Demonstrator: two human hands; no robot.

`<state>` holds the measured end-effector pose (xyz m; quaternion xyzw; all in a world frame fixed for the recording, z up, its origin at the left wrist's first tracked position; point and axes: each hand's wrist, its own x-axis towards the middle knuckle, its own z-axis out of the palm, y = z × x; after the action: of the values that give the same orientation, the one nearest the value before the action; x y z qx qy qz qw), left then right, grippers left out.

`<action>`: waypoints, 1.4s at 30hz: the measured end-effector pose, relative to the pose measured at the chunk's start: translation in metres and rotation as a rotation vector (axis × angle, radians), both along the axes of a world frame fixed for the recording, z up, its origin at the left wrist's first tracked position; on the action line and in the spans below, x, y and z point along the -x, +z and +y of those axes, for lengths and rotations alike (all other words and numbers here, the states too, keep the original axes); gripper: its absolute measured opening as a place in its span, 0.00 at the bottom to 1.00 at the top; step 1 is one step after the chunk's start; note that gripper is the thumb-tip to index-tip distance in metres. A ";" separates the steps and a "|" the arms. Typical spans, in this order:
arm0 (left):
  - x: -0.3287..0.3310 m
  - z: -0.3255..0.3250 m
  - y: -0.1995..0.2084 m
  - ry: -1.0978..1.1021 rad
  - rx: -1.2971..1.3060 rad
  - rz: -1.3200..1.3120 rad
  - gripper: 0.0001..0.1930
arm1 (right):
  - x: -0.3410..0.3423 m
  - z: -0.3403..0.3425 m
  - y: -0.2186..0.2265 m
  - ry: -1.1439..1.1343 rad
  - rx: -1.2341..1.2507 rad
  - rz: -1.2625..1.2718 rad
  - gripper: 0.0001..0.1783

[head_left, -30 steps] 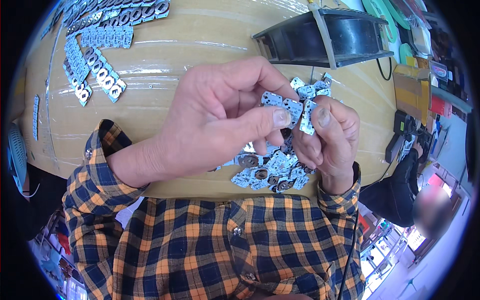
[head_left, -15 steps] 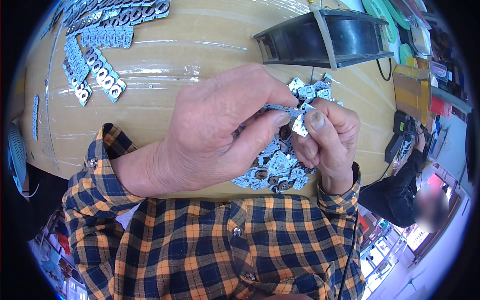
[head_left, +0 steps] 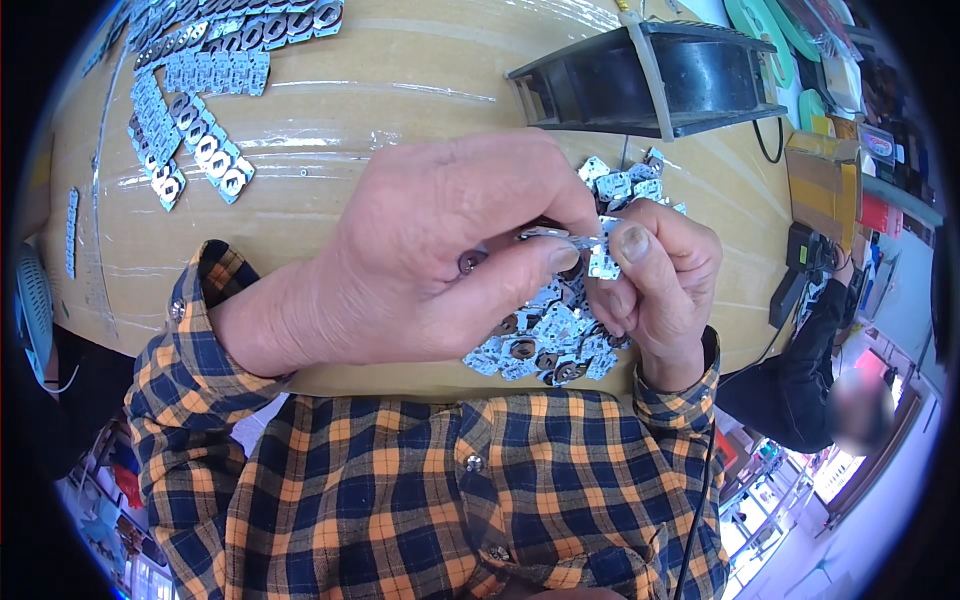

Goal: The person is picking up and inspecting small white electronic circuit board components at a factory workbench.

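Observation:
Over the pile, my left hand (head_left: 430, 250) is closed, its thumb and forefinger pinching a strip of circuit boards (head_left: 545, 234) seen nearly edge-on. Most of that strip is hidden by the fingers. My right hand (head_left: 662, 275) grips a small pale-blue circuit board (head_left: 605, 263) between thumb and curled fingers, at the strip's right end. Whether this board is still joined to the strip, I cannot tell. Beneath both hands lies a heap of loose circuit boards (head_left: 565, 335), some with round dark parts on them.
Joined rows of circuit boards (head_left: 217, 73) lie at the far left of the table (head_left: 330, 100), and one short strip (head_left: 71, 235) near its left edge. A black fan (head_left: 650, 80) stands at the far right. Beyond is a cardboard box (head_left: 822, 185); another person's sleeve (head_left: 800, 370) shows at right.
My left hand has tilted the strip, so it now shows more edge-on. The small board in my right hand has turned slightly; the right hand has hardly moved.

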<state>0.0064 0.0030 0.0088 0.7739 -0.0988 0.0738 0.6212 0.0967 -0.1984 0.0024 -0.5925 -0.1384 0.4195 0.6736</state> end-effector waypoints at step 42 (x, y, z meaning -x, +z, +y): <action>0.009 -0.015 -0.007 0.140 0.228 0.197 0.09 | -0.001 -0.001 -0.004 0.008 -0.031 0.062 0.18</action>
<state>-0.0022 -0.0122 0.0022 0.7070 0.0255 0.0515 0.7049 0.0976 -0.1991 -0.0013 -0.5683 -0.1261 0.4380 0.6850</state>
